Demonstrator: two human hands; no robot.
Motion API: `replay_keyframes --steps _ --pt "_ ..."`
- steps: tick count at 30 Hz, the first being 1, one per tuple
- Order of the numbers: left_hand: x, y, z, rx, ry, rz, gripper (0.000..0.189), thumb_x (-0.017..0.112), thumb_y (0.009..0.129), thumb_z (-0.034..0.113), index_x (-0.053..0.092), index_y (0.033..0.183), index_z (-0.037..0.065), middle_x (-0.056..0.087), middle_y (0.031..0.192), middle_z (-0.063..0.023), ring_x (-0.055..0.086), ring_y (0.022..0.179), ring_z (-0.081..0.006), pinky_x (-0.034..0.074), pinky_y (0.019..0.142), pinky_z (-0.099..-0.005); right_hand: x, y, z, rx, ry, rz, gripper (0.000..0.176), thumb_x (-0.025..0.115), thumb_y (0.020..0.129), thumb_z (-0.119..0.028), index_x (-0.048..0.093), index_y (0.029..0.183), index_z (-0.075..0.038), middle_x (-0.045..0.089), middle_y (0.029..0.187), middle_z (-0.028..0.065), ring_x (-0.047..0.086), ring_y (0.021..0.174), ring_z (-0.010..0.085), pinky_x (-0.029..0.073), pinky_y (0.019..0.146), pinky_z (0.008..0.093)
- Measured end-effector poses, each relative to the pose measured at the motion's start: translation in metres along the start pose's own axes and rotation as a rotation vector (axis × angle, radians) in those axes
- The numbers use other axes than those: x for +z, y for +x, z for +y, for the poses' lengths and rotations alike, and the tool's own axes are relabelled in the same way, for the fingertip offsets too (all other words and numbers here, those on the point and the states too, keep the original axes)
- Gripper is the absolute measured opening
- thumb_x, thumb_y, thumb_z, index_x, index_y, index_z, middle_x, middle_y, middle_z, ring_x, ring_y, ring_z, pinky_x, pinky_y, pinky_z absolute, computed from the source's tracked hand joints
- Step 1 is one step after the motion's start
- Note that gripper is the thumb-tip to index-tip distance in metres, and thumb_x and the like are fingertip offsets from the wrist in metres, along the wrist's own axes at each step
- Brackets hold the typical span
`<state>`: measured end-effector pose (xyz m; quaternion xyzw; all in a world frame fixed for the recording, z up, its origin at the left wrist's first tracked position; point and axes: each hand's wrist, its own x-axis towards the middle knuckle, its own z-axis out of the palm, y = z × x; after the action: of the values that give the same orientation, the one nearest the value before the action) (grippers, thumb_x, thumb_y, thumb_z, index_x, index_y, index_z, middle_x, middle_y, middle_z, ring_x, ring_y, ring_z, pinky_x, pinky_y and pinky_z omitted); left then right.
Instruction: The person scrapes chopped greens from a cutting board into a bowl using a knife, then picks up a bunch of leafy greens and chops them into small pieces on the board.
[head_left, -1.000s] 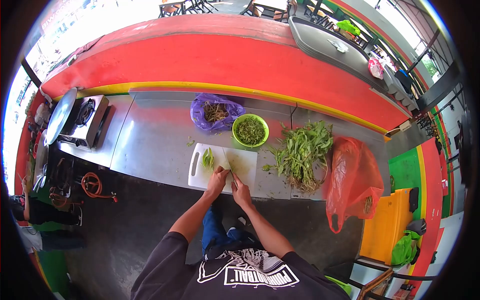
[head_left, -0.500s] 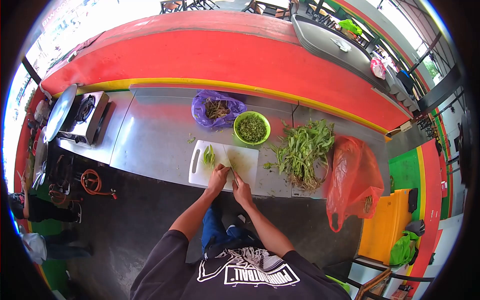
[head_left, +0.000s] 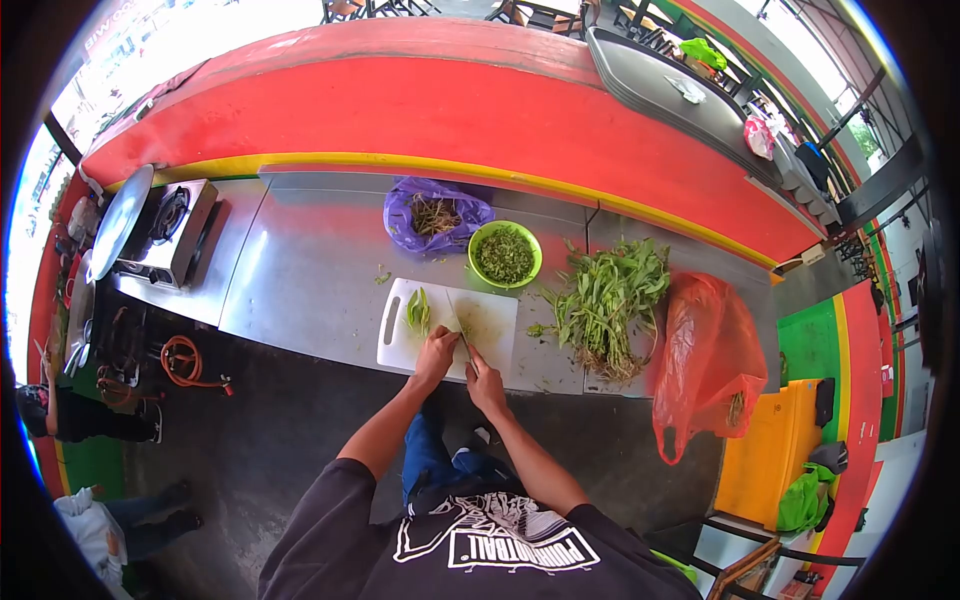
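Note:
A white cutting board (head_left: pixel 395 340) lies at the counter's near edge. On its left part my left hand (head_left: pixel 436 354) is closed around a small bunch of leafy greens (head_left: pixel 418 314), whose leaves point away from me. My right hand (head_left: pixel 484 382) grips a knife (head_left: pixel 455 312), its thin blade slanting up and left across the board close to my left fingers. Green smears mark the board right of the blade. Just behind stands a lime-green bowl (head_left: pixel 537 262) filled with chopped greens (head_left: pixel 503 254). The knife's handle is hidden in my fist.
Right of the board lie a large heap of leafy greens (head_left: pixel 610 300) and a red plastic bag (head_left: pixel 705 350). A purple bag (head_left: pixel 399 218) of stems stands behind. At the far left is a gas stove (head_left: pixel 170 230). Two people are on the left, one in a light top (head_left: pixel 88 530).
My hands, the knife and the greens stay almost in place. At the lower left, the person in the light top has shifted slightly right and down.

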<state>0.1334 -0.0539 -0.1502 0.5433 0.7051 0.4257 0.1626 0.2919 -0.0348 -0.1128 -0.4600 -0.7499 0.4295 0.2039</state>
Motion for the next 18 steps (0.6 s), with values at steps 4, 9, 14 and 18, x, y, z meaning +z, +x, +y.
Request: replay_keyframes --steps 4,9,14,18 --pt "-0.004 -0.001 0.005 -0.006 0.0 -0.006 0.021 0.063 0.085 -0.001 0.073 0.103 0.002 0.065 0.094 -0.0175 0.065 0.09 -0.0362 0.053 0.081 -0.0433 0.006 0.004 0.004 0.024 0.005 -0.014 0.046 0.056 0.097 -0.012 0.052 0.142 -0.011 0.062 0.12 0.0305 0.057 0.114 0.0471 0.049 0.095 0.0498" --pt "-0.003 0.001 0.003 -0.044 0.013 0.01 0.018 0.063 0.087 0.003 0.073 0.101 0.002 0.067 0.095 -0.0173 0.066 0.09 -0.036 0.054 0.081 -0.0428 -0.002 -0.01 -0.006 0.089 0.064 -0.039 0.047 0.056 0.096 -0.013 0.051 0.143 -0.01 0.062 0.121 0.0306 0.057 0.115 0.0471 0.049 0.095 0.0492" --pt "-0.001 0.004 0.001 -0.039 0.024 0.026 0.016 0.063 0.088 0.007 0.073 0.098 0.001 0.067 0.095 -0.0164 0.066 0.09 -0.0357 0.054 0.08 -0.0428 -0.005 -0.017 -0.001 0.023 0.001 -0.039 0.046 0.056 0.096 -0.012 0.051 0.142 -0.009 0.062 0.119 0.0316 0.057 0.114 0.048 0.049 0.095 0.0495" --pt "0.0 -0.001 0.001 -0.027 0.023 0.028 0.015 0.063 0.088 0.007 0.074 0.097 0.002 0.068 0.094 -0.016 0.066 0.089 -0.0362 0.054 0.08 -0.043 -0.005 -0.005 -0.003 0.0 -0.041 -0.04 0.046 0.056 0.096 -0.013 0.051 0.142 -0.01 0.063 0.119 0.031 0.057 0.113 0.0477 0.05 0.094 0.0497"
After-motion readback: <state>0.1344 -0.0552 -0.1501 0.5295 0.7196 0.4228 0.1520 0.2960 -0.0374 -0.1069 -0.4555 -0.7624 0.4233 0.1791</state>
